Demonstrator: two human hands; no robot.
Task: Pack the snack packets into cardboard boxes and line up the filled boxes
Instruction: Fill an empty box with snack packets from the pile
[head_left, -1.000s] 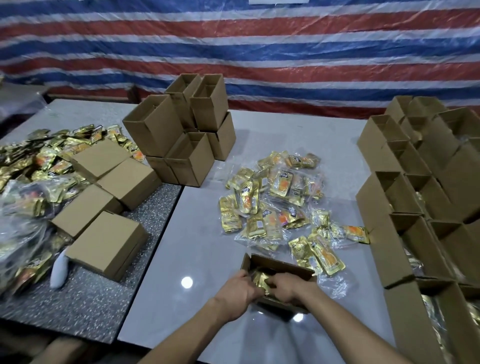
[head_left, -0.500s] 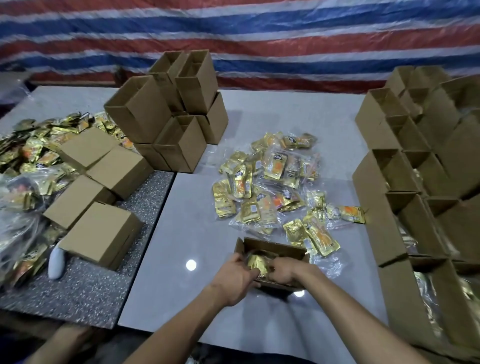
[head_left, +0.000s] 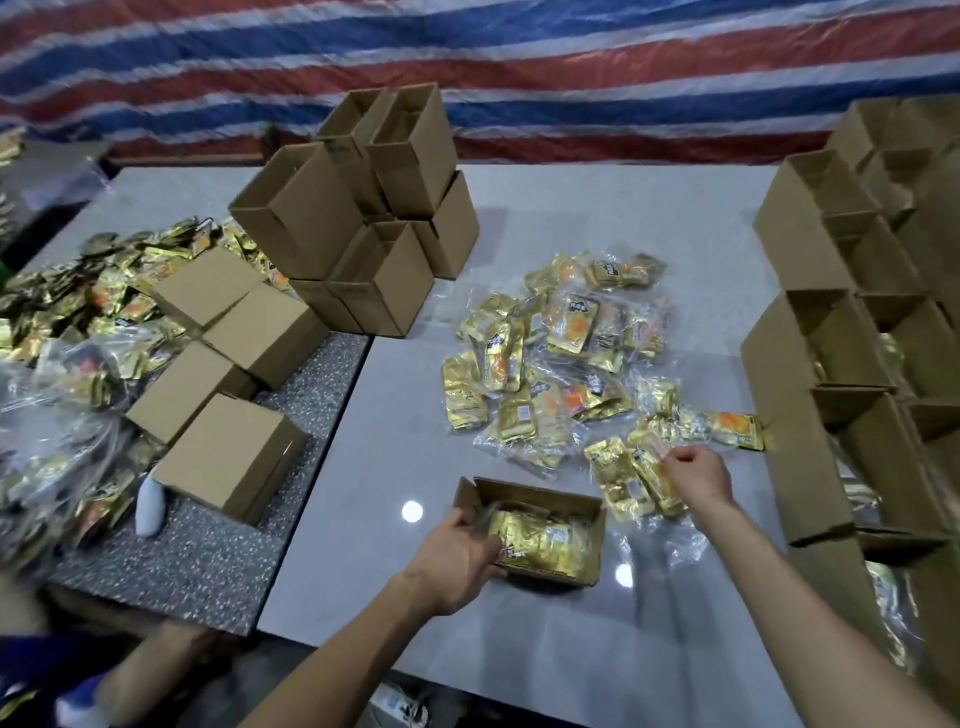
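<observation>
Open box (head_left: 540, 493) sits at the near edge of the worktop (head_left: 405, 415), gold snack packets (head_left: 540, 540) lying inside. Left hand (head_left: 457, 561) steadies its left wall, grip curled over the rim. Change: right hand (head_left: 696, 475) has left the box, where both hands worked half a second ago, and now pinches a loose packet (head_left: 647, 470) at the near fringe of the pile (head_left: 561, 353). Judgement: filling continues, with open boxes (head_left: 800, 364) ranked along the right edge.
</observation>
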